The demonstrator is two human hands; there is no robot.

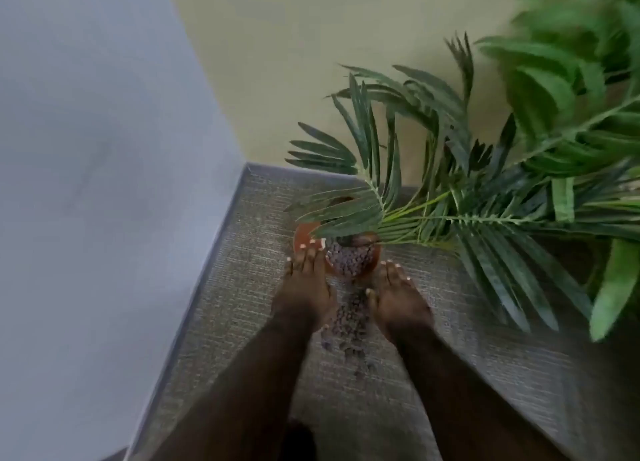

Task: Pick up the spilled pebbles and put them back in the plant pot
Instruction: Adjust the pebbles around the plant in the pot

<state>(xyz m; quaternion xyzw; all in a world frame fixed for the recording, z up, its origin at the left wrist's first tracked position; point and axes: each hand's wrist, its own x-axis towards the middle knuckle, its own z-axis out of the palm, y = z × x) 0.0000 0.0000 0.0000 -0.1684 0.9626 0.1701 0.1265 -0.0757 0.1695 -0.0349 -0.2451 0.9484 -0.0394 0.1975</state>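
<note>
Grey woven carpet (433, 374) carries spilled brownish-purple pebbles (349, 325) trailing from a tipped terracotta plant pot (302, 233). Left hand (306, 284) rests flat, fingers together, on its rim; right hand (398, 301), fingers loosely together, flanks the pile beside green palm fronds (450, 197).

No readable text, labels, brands, numbers or signs anywhere in view; frame blurred.

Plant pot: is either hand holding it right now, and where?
The left hand lies on the plant pot's left rim; a closed grip cannot be told. The right hand rests beside the spilled pebbles, apparently holding nothing.
</note>
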